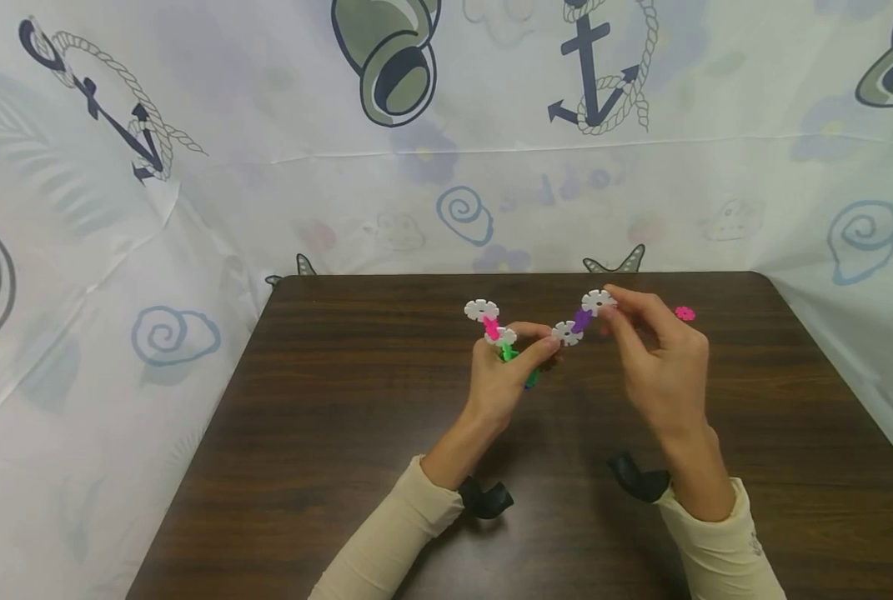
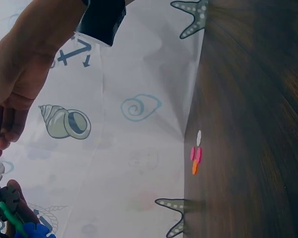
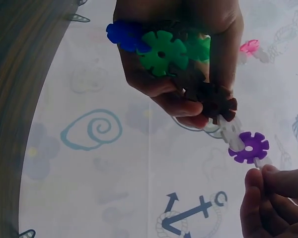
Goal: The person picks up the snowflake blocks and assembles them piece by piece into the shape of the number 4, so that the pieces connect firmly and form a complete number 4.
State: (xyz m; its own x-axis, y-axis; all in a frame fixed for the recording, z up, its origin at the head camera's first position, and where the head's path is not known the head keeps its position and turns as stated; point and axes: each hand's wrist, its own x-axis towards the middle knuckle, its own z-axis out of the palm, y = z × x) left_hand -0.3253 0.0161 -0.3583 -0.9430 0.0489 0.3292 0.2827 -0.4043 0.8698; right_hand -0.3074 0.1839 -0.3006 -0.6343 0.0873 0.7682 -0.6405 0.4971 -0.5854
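Note:
A chain of notched plastic discs is held up above the table. My left hand (image 1: 491, 387) grips the chain's middle, around dark discs (image 3: 218, 101). A green disc (image 3: 161, 53) and a blue disc (image 3: 126, 35) hang below that hand. One branch to its left carries a pink disc (image 1: 492, 327) topped by a white disc. On the other branch, a purple disc (image 3: 252, 148) sits between two white ones. My right hand (image 1: 667, 358) pinches the white end disc (image 1: 599, 301) between thumb and fingertips, and this disc touches the purple one.
Beyond my right hand, a loose pink disc (image 1: 684, 313) lies near the far edge of the brown table (image 1: 341, 433). The left wrist view also shows a white disc (image 2: 198, 138) and an orange disc (image 2: 194, 167) there. A printed white cloth (image 1: 303, 200) hangs behind.

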